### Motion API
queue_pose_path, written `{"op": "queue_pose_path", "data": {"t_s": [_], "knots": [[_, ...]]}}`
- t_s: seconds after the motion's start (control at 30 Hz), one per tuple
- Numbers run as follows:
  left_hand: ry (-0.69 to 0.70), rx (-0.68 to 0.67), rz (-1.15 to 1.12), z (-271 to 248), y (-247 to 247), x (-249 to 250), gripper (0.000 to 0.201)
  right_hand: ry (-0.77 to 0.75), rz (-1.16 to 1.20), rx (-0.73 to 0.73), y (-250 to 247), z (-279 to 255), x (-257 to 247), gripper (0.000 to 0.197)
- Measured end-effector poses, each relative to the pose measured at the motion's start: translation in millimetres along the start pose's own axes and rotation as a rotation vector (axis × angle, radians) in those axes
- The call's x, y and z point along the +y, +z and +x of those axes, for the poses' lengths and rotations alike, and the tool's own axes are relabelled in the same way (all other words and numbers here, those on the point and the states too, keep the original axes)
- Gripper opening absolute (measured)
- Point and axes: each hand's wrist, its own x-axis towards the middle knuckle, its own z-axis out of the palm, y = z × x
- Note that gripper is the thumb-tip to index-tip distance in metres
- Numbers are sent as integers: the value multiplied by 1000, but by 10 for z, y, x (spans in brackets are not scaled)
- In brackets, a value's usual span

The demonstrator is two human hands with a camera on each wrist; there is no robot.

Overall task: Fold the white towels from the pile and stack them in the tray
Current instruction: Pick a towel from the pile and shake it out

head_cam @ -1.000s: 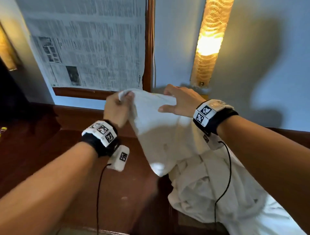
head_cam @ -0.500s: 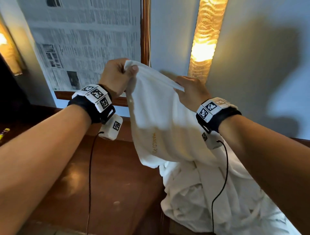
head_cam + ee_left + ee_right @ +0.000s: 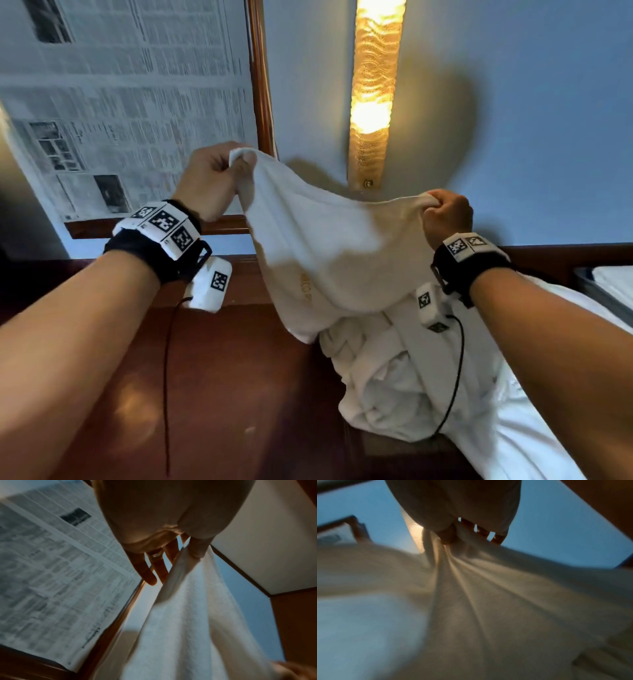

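Dim room, warm light from 1 tall amber textured-glass wall lamp (image 3: 373, 92).

The lamp's glow sits brightest at its middle and glares; right of it a broad soft shadow falls on the blue-grey wall (image 3: 531, 120). Below the lamp, the raised white terry towel (image 3: 329, 246) is lit warm above, shaded below. Straight lines bow toward the head view's edges. Both wrist views are dark, backlit and smeared by motion blur.
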Motion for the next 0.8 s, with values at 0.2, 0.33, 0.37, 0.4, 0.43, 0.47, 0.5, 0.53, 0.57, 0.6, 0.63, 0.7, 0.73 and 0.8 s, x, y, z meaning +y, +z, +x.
{"op": "queue_pose_path", "data": {"t_s": [0.2,0.33,0.37,0.4,0.43,0.47,0.5,0.53,0.57,0.6,0.63,0.7,0.73,0.8], "knots": [[82,-216,-185,-244,266,69,18,-333,358,-138,64,-596,-975,28],[21,-302,-337,-511,585,210,23,-479,128,-178,-128,-947,-1257,15],[15,-309,-403,-583,672,261,20,-483,43,-162,-198,-1012,-1272,16],[-5,-321,-462,-657,743,323,18,-469,-49,-134,-273,-1068,-1255,18],[-18,-329,-488,-694,802,363,17,-435,-125,-107,-356,-1119,-1216,21],[-9,-334,-477,-739,848,421,19,-397,-165,-86,-441,-1175,-1166,24],[17,-340,-459,-774,887,468,22,-363,-171,-78,-526,-1245,-1120,25],[34,-343,-442,-802,925,509,25,-345,-147,-74,-598,-1324,-1069,24],[39,-350,-448,-832,957,556,26,-340,-121,-78,-663,-1417,-1010,23],[32,-361,-458,-859,974,608,27,-347,-124,-86,-720,-1519,-934,23],[28,-370,-474,-872,988,644,27,-358,-166,-98,-769,-1624,-842,23],[31,-382,-476,-875,993,694,25,-359,-280,-128,-839,-1791,-571,18],[34,-383,-469,-873,976,718,23,-317,-335,-141,-866,-1841,-383,15],[27,-378,-470,-862,942,749,23,-114,-446,-183,-941,-1902,28,16]]}}
